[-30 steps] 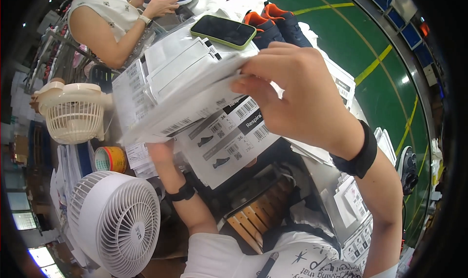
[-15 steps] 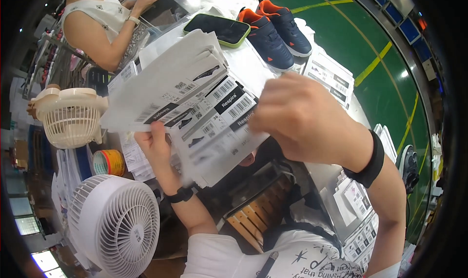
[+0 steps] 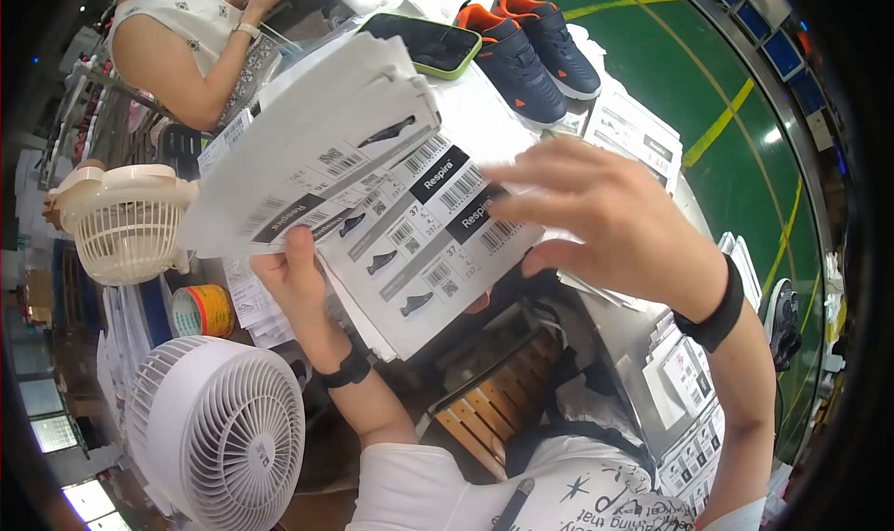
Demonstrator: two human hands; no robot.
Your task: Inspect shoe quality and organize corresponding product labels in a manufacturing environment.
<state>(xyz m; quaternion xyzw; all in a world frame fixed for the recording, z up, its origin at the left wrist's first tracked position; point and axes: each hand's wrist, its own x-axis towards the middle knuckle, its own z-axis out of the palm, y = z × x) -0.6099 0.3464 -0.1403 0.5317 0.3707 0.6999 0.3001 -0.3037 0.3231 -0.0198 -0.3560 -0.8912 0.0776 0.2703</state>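
Observation:
A thick stack of white label sheets (image 3: 386,284), printed with barcodes and small shoe pictures, is held up in front of me. My left hand (image 3: 300,284) grips it at the lower left edge, thumb on top. Several upper sheets (image 3: 312,112) are turned over to the left like pages, and the sheet beneath lies exposed. Over the right edge of that sheet hovers my right hand (image 3: 619,219), fingers apart and holding nothing that I can see; whether the fingertips touch the paper I cannot tell.
Beyond the stack are a phone in a green case (image 3: 438,47) and a pair of navy and orange shoes (image 3: 526,66). More label sheets (image 3: 643,145) lie at right. To the left stand a cream basket (image 3: 130,228), a tape roll (image 3: 203,309) and a white fan (image 3: 233,443). A co-worker (image 3: 177,52) holds a shoe.
My right hand has opened from a closed, blurred shape and shifted slightly right. The exposed sheet now lies flatter and shows fully, while the turned-over sheets lean a little further left.

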